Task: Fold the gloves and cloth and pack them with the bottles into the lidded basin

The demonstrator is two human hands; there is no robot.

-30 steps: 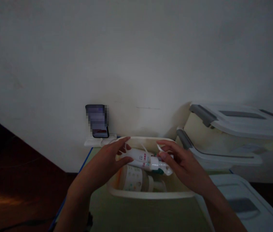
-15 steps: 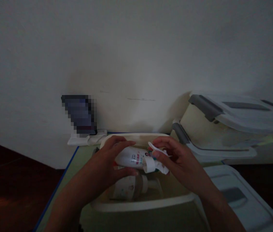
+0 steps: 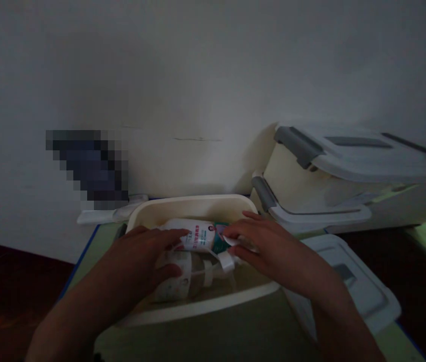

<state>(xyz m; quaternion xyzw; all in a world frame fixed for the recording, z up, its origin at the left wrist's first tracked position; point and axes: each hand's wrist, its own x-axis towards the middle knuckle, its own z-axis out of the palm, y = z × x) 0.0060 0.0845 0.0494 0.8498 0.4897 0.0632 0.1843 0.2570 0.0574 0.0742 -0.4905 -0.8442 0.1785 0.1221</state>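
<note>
A cream bin (image 3: 198,203) stands in front of me, with two bottles lying on their sides in it. The rear one is a white bottle (image 3: 200,232) with red print and a green end. Nearer to me lies a clear pump bottle (image 3: 177,276) with a pale patterned label. My left hand (image 3: 147,254) reaches over the left side of both, its thumb and fingers apart. Over the bin's right part, my right hand (image 3: 263,244) pinches a loose white pump head (image 3: 226,261), whose collar and thin tube show. Its nozzle is partly hidden by my fingers.
To the right are stacked storage boxes (image 3: 292,176) with grey latches. A pale lid (image 3: 367,281) lies beside the bin on the green table (image 3: 213,332). At back left, a blurred-out phone-like device (image 3: 92,168) leans on a white stand (image 3: 100,215) by the wall.
The white bottle has gone from between my hands to lying lower in the bin. My left hand has come off it. The pump head's tube now shows. The whole view has shifted somewhat.
</note>
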